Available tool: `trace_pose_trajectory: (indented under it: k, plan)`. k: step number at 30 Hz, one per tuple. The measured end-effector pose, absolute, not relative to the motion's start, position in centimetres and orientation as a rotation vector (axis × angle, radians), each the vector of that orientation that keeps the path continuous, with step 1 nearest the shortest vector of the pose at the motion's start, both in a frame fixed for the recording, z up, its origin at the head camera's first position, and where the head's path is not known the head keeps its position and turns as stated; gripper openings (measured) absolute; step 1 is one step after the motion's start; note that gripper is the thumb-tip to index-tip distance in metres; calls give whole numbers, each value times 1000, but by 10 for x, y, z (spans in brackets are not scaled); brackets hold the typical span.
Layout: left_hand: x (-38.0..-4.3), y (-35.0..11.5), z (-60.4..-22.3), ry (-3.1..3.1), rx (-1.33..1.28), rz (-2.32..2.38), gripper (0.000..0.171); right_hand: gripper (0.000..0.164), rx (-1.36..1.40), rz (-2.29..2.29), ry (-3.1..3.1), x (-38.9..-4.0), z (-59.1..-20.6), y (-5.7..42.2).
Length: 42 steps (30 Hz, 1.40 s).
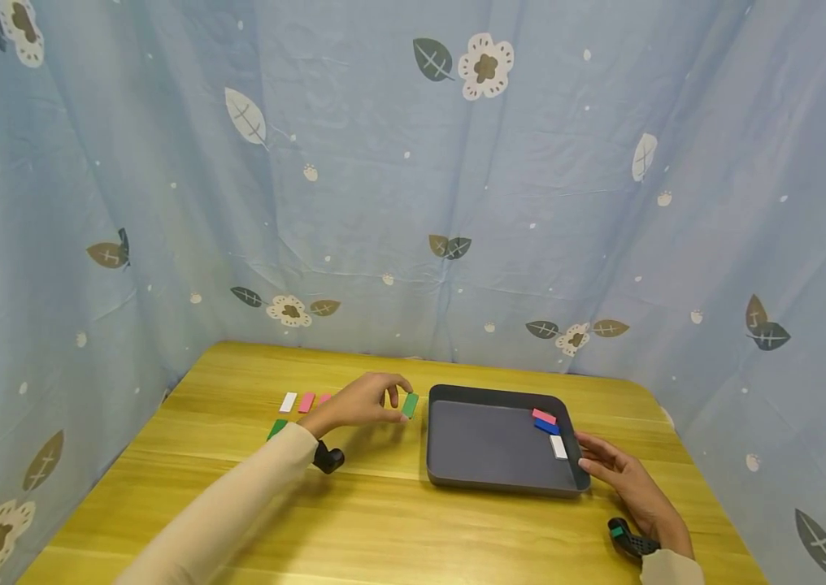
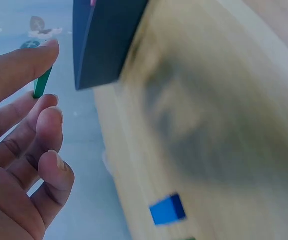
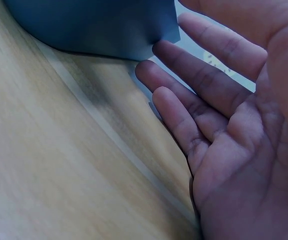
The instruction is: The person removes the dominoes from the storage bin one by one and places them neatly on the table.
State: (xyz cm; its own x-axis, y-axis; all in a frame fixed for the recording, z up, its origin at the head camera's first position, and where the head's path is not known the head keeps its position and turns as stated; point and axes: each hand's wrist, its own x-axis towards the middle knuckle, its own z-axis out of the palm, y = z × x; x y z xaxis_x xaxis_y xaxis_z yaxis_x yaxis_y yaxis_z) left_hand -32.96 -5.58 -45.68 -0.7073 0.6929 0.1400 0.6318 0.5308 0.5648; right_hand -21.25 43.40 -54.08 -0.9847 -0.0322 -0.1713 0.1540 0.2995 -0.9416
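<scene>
My left hand [image 1: 372,399] pinches a green domino block [image 1: 410,405] between thumb and forefinger, just left of the dark grey tray [image 1: 502,489]. In the left wrist view the green block is partly hidden behind the thumb, and the other fingers curl loosely. My right hand [image 1: 621,475] rests against the tray's right side. In the right wrist view its fingers lie fairly straight, with fingertips at the tray's outer wall. Inside the tray, along its right wall, lie a pink block [image 1: 544,416], a blue block [image 1: 546,426] and a white block [image 1: 558,447].
Left of the tray, a white block [image 1: 288,402], pink blocks [image 1: 306,402] and a green block [image 1: 277,428] lie on the wooden table [image 1: 384,528], partly behind the left arm. A blue block [image 2: 167,209] shows in the left wrist view. A patterned curtain [image 1: 354,203] hangs behind.
</scene>
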Motion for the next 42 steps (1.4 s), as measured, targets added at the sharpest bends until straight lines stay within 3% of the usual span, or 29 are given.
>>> trace_pose_trajectory:
  k: [42]
  plan:
    - [-313, -207, -505, 2792, 871, 897, 44, 68, 75, -1761, 2414, -211, -542, 435]
